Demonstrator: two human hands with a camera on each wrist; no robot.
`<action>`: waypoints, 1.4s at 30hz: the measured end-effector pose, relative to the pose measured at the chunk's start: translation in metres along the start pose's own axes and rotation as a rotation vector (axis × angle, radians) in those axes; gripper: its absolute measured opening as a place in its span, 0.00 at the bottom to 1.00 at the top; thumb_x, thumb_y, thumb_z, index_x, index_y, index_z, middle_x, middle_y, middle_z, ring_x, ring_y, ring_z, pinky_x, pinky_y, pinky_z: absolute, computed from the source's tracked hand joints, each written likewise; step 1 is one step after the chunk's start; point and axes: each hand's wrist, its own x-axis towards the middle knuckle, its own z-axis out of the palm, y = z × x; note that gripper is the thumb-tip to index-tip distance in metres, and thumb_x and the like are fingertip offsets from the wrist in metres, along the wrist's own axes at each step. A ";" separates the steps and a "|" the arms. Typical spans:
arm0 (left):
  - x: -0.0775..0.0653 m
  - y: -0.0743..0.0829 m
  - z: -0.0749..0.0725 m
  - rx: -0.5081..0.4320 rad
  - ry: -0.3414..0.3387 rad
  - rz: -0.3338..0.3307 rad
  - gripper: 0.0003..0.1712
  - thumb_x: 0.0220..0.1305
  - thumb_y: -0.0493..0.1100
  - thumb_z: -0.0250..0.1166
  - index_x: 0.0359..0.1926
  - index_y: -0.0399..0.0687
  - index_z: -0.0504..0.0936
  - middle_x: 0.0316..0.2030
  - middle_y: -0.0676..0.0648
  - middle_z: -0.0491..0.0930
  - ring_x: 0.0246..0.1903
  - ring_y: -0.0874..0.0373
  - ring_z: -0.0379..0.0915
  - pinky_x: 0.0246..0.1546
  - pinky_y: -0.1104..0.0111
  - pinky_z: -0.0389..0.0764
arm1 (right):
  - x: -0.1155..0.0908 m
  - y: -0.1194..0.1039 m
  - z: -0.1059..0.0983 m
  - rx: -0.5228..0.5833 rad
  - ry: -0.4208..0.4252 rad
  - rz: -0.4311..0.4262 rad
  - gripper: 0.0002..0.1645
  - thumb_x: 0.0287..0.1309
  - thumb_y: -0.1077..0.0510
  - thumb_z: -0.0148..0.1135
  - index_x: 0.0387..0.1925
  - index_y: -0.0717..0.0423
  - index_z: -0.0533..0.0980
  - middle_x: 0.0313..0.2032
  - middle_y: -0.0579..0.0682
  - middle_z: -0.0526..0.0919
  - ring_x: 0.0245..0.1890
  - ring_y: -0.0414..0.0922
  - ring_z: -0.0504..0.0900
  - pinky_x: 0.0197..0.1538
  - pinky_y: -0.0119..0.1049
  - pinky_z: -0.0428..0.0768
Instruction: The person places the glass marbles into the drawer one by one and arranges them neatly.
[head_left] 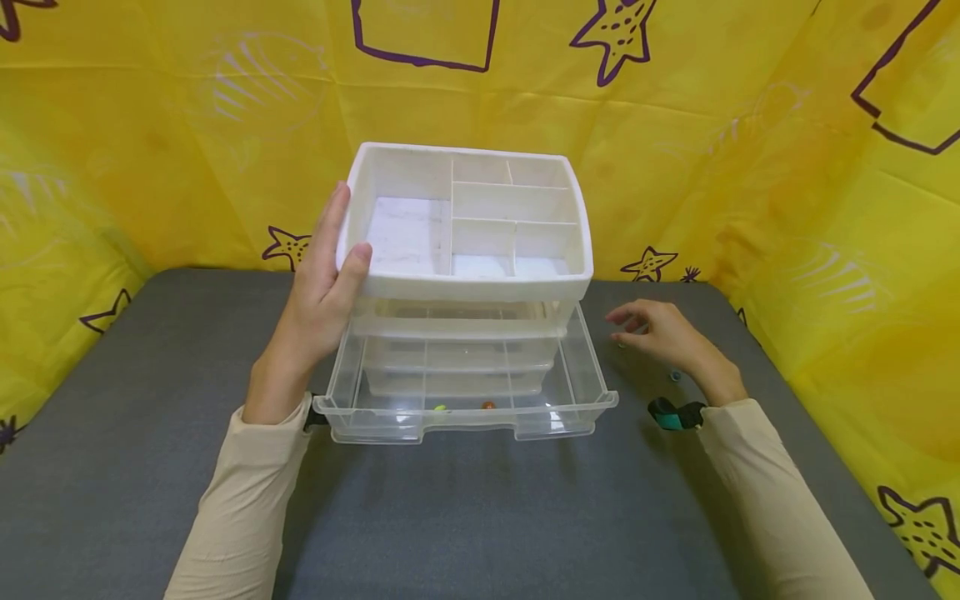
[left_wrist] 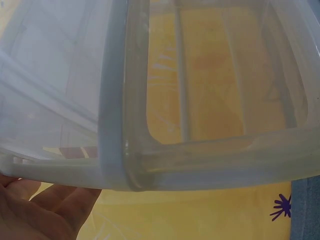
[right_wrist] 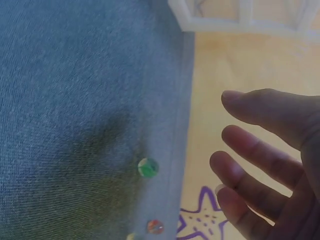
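A white plastic drawer organizer (head_left: 465, 287) stands mid-table, its top tray (head_left: 408, 237) split into compartments. My left hand (head_left: 318, 287) holds the tray's left front corner, thumb over the rim and fingers along the outer side; the left wrist view shows bent fingers (left_wrist: 55, 210) against that side. The clear bottom drawer (head_left: 465, 421) is pulled out towards me, with a small green piece (head_left: 440, 408) and an orange-brown ball (head_left: 489, 405) inside. Right of it hovers my right hand (head_left: 663, 333), fingers loosely bent, nothing between them. A green marble (right_wrist: 148, 168) and a reddish marble (right_wrist: 155, 226) lie nearby on the table.
The grey tabletop (head_left: 465, 525) has a yellow printed cloth (head_left: 465, 108) behind it and along both sides. A small dark round piece (head_left: 675, 376) lies by the right wrist, where a black and teal strap (head_left: 671, 417) hangs.
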 end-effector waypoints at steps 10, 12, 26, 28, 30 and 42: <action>0.000 -0.001 0.000 -0.011 0.001 0.009 0.36 0.73 0.38 0.49 0.78 0.41 0.50 0.78 0.45 0.48 0.76 0.55 0.44 0.76 0.62 0.45 | 0.001 0.011 0.003 -0.015 -0.041 0.065 0.18 0.60 0.62 0.66 0.51 0.65 0.81 0.49 0.64 0.85 0.44 0.57 0.84 0.49 0.54 0.80; 0.000 0.000 0.000 -0.012 0.001 0.008 0.35 0.73 0.38 0.49 0.78 0.41 0.50 0.78 0.45 0.48 0.76 0.54 0.44 0.76 0.63 0.45 | 0.001 0.014 0.004 -0.015 -0.051 0.073 0.19 0.60 0.62 0.66 0.52 0.65 0.80 0.48 0.64 0.85 0.44 0.57 0.85 0.49 0.55 0.80; 0.001 0.000 -0.001 0.002 -0.002 0.005 0.36 0.73 0.37 0.48 0.78 0.40 0.49 0.78 0.43 0.47 0.77 0.54 0.43 0.77 0.62 0.44 | 0.005 0.030 0.012 -0.004 -0.088 0.123 0.19 0.60 0.62 0.65 0.52 0.67 0.80 0.49 0.66 0.84 0.46 0.60 0.85 0.51 0.54 0.81; 0.001 0.000 -0.001 0.005 -0.003 0.003 0.36 0.73 0.37 0.48 0.78 0.40 0.49 0.78 0.44 0.47 0.77 0.54 0.43 0.76 0.63 0.44 | 0.005 0.032 0.012 -0.008 -0.092 0.132 0.19 0.60 0.62 0.65 0.52 0.67 0.80 0.50 0.66 0.84 0.47 0.60 0.85 0.50 0.54 0.82; 0.001 0.000 -0.001 0.009 -0.001 0.001 0.36 0.73 0.37 0.49 0.78 0.40 0.49 0.78 0.45 0.47 0.77 0.55 0.43 0.76 0.63 0.44 | 0.005 0.032 0.012 -0.012 -0.097 0.131 0.19 0.60 0.62 0.65 0.52 0.68 0.80 0.50 0.67 0.84 0.47 0.61 0.85 0.50 0.54 0.82; 0.001 0.000 -0.001 0.003 -0.001 0.005 0.36 0.73 0.36 0.49 0.77 0.39 0.50 0.78 0.43 0.47 0.77 0.53 0.43 0.77 0.62 0.43 | 0.007 0.036 0.017 -0.110 -0.118 0.138 0.21 0.57 0.60 0.66 0.50 0.70 0.80 0.48 0.67 0.84 0.50 0.64 0.81 0.54 0.59 0.76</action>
